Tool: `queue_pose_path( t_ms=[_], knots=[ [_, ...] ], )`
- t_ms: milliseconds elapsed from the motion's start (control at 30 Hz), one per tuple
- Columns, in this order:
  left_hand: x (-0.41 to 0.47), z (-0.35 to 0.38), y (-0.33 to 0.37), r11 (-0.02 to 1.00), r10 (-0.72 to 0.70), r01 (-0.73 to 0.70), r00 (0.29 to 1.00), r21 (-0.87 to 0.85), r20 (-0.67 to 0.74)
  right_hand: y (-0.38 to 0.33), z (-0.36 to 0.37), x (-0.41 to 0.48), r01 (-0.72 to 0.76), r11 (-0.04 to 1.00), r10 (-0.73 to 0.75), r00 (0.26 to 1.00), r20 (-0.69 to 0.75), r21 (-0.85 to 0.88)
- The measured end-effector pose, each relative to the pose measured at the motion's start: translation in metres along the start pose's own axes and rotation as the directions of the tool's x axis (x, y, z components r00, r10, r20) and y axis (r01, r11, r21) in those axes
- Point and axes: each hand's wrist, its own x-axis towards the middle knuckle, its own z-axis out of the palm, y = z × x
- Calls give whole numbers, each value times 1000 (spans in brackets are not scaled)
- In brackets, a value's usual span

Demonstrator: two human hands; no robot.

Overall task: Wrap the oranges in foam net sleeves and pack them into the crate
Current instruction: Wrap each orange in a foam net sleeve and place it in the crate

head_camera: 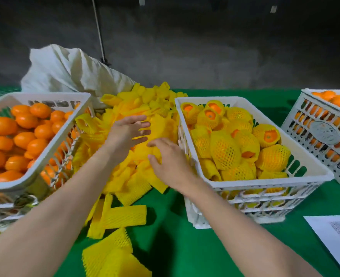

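Loose foam net sleeves [123,216] lie flat on the green desk [175,246] nearest the camera (a printed sheet [337,236] sits at the right edge). Farther in, the left hand [125,132] hovers with its fingers spread over the sleeve pile [145,104]. The right hand [169,160] curls down into it, perhaps pinching a sleeve, but blur hides that. Bare oranges [25,136] fill the left crate [45,164], and wrapped oranges [225,148] fill the right crate [265,182]. A white sack [69,70] lies behind.

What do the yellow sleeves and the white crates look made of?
Sleeves: soft foam netting, matte, judging by the open diamond mesh and how flat they lie. Crates: rigid moulded plastic, faint sheen, thin slotted walls. Likely, from looks alone.
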Motion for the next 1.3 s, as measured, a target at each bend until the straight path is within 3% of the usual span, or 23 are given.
queue_pose_path(
  t_ms=[33,100,167,233,333,433,500,567,600,667,733,833,933,1033,1100,1233,1267,1300],
  knots=[
    [-2,-18,-1,1000,-10,10,999,-1,-40,-2,22,-4,-28,997,42,975,217,-67],
    [-7,-49,-7,999,-37,38,995,10,-96,0,62,-16,10,960,159,803,574,-281],
    [-13,-73,-13,997,-76,77,988,7,-134,6,92,-30,105,916,228,659,717,-388],
    [-19,-90,-21,994,-106,107,980,-4,-171,12,110,-36,120,905,252,622,741,-409],
    [-29,-109,-30,979,-108,139,974,150,-198,16,115,-23,13,932,246,713,657,-362],
    [-36,-119,-36,892,-120,111,993,439,-7,9,96,6,-46,983,144,800,582,-180],
    [-37,-117,-38,699,-170,19,975,715,140,1,79,23,-20,998,50,829,557,-60],
    [-35,-111,-37,497,-71,-102,985,862,158,-8,65,35,-9,1000,6,880,476,5],
    [-35,-111,-36,478,15,-100,994,873,106,-12,62,39,-37,998,17,921,390,43],
    [-36,-110,-31,572,149,-63,988,818,-29,-21,58,43,-197,961,163,970,181,192],
    [-37,-115,-26,654,260,-88,959,752,-115,-31,63,48,-319,866,323,945,56,386],
    [-44,-122,-14,660,436,-179,882,730,-179,-52,76,57,-264,862,320,946,-60,432],
    [-50,-142,-4,554,558,-236,817,798,-146,-75,86,73,-180,889,280,941,-190,421],
    [-50,-172,9,412,665,-268,742,871,-86,-100,99,95,-197,774,302,950,-77,601],
    [-49,-193,16,383,705,-302,706,873,-65,-116,111,112,-253,706,288,956,58,662],
    [-42,-238,27,375,725,-313,685,873,-66,-149,150,148,-315,701,250,949,194,640],
    [-37,-250,29,411,693,-296,716,862,-84,-157,161,157,-309,698,258,950,176,646],
    [-32,-262,32,512,640,-302,759,804,-122,-165,173,166,-292,703,270,953,136,648]
  ],
)
